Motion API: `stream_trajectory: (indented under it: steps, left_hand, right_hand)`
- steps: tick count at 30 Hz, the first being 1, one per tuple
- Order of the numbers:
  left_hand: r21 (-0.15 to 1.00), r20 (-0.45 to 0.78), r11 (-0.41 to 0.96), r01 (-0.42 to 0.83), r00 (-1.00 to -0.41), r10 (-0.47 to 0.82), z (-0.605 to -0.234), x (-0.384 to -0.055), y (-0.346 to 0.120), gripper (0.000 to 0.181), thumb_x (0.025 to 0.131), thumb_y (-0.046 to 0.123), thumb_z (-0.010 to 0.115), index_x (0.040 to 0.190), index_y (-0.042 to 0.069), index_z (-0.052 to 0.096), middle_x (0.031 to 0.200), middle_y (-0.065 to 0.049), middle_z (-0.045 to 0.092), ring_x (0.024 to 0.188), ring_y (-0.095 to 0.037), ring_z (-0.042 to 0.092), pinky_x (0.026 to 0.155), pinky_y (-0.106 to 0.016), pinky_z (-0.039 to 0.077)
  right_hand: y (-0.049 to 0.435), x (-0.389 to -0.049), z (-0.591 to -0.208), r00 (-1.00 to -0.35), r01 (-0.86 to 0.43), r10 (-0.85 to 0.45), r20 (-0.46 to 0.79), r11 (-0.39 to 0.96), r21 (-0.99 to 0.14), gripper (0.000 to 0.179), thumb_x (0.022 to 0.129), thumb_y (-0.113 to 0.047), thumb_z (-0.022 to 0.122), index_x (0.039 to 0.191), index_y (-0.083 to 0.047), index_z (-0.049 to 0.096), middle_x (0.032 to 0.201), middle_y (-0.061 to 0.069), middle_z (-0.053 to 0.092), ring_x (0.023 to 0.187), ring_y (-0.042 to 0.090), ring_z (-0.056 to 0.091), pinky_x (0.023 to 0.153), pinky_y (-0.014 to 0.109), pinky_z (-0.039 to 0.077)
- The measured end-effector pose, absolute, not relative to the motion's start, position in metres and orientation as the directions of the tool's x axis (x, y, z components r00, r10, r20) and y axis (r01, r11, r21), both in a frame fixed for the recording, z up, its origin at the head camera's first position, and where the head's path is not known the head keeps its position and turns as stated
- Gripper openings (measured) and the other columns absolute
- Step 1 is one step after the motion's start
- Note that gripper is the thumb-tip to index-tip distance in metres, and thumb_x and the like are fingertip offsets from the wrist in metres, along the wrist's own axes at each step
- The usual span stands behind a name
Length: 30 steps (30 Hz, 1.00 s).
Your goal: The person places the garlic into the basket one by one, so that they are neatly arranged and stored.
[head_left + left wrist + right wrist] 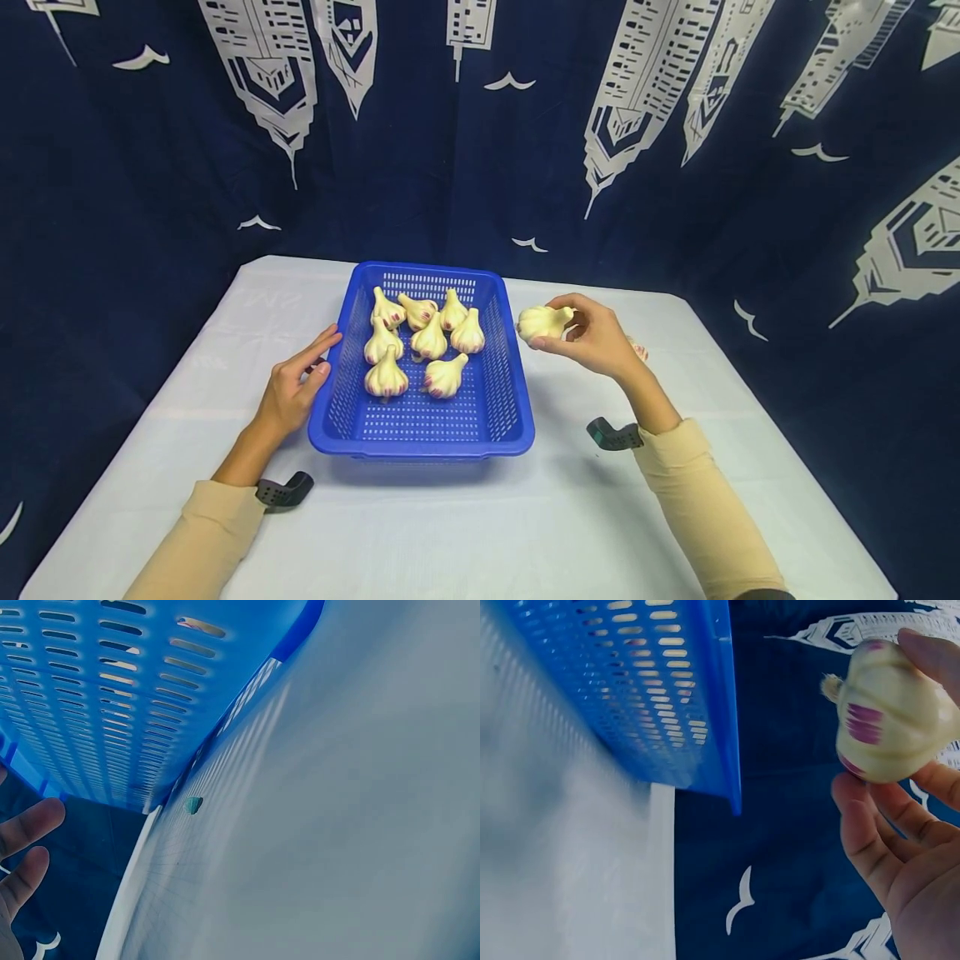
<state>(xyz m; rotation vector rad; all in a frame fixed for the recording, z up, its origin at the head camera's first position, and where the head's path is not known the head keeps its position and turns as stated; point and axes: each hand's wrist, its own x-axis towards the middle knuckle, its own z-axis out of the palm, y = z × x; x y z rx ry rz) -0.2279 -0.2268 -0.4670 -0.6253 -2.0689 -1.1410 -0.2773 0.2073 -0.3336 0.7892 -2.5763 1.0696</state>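
Observation:
My right hand (596, 337) holds a garlic bulb (543, 323) between thumb and fingers, just outside the right rim of the blue basket (517, 400). In the right wrist view this bulb (892, 712) shows purple streaks and a tuft of roots. Several more cream bulbs (429, 337) lie inside the basket, mostly toward its far half. My left hand (288, 392) is at the basket's left side, its fairly straight fingers right at the rim. Two of its fingertips (45, 817) appear beside the basket wall in the left wrist view.
Another garlic bulb (639, 348) lies on the white-covered table (465, 533), mostly hidden behind my right hand. A dark blue cloth (420, 183) with white building prints hangs behind the table. Each wrist wears a black camera band (285, 492).

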Motion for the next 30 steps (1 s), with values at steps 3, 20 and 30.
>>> stream_trajectory:
  steps: [3,20,30]
  left_hand:
    - [0.537,0.751,0.503,0.677,-0.655,0.080,-0.466,-0.227,-0.227,0.045,0.089,0.005,0.051,0.132,0.000,0.062,0.140,-0.014,0.056,0.099,-0.011,0.065,0.073,-0.014,0.044]
    - [0.539,0.739,0.515,0.667,-0.667,0.091,-0.465,-0.227,-0.227,0.044,0.090,0.006,0.051,0.132,-0.001,0.061,0.141,-0.015,0.054,0.100,-0.034,0.066,0.074,-0.014,0.044]
    - [0.519,0.757,0.516,0.681,-0.647,0.093,-0.465,-0.227,-0.227,0.042,0.089,0.006,0.053,0.130,-0.002,0.063,0.139,-0.017,0.056,0.095,-0.025,0.067,0.073,-0.014,0.045]
  right_hand:
    - [0.199,-0.278,-0.329,-0.821,-0.570,-0.430,0.375,0.586,-0.576,0.055,0.072,-0.023,0.088,0.115,-0.002,0.064,0.109,0.012,0.067,0.075,0.030,0.061,0.064,0.028,0.050]
    - [0.154,-0.285,-0.330,-0.773,-0.584,-0.618,0.143,0.605,-0.541,0.056,0.072,-0.035,0.087,0.115,-0.006,0.067,0.118,0.012,0.066,0.083,0.026,0.064,0.066,0.032,0.055]
    - [0.140,-0.288,-0.339,-0.714,-0.631,-0.699,0.041,0.616,-0.472,0.058,0.071,-0.038,0.088,0.114,-0.005,0.066,0.110,0.009,0.068,0.087,0.030,0.064,0.067,0.029,0.053]
